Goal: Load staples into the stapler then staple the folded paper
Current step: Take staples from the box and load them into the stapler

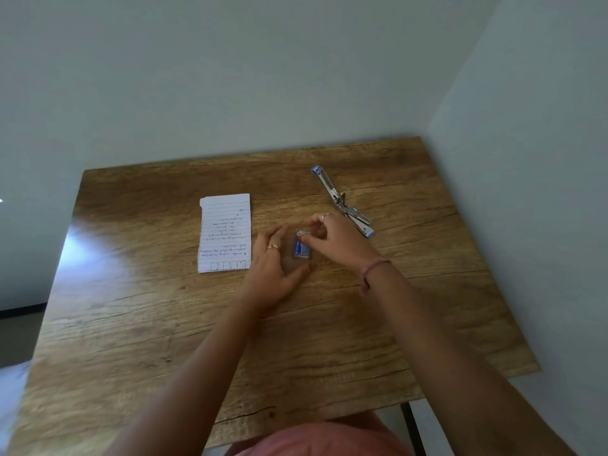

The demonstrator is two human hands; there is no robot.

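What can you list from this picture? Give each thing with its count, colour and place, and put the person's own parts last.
table: one, brown wood grain, set into the wall corner
folded paper: one, white lined with writing, left of centre
staple box: one, small and blue, centre, between both hands
stapler: one, silver with blue ends, swung open, far right
left hand: one, ringed, beside the box
right hand: one, pink wristband, fingers pinching at the box's top

Bare forearms; gold ring on left hand (268,268); silver ring, pink wristband on right hand (339,240); pink garment below.
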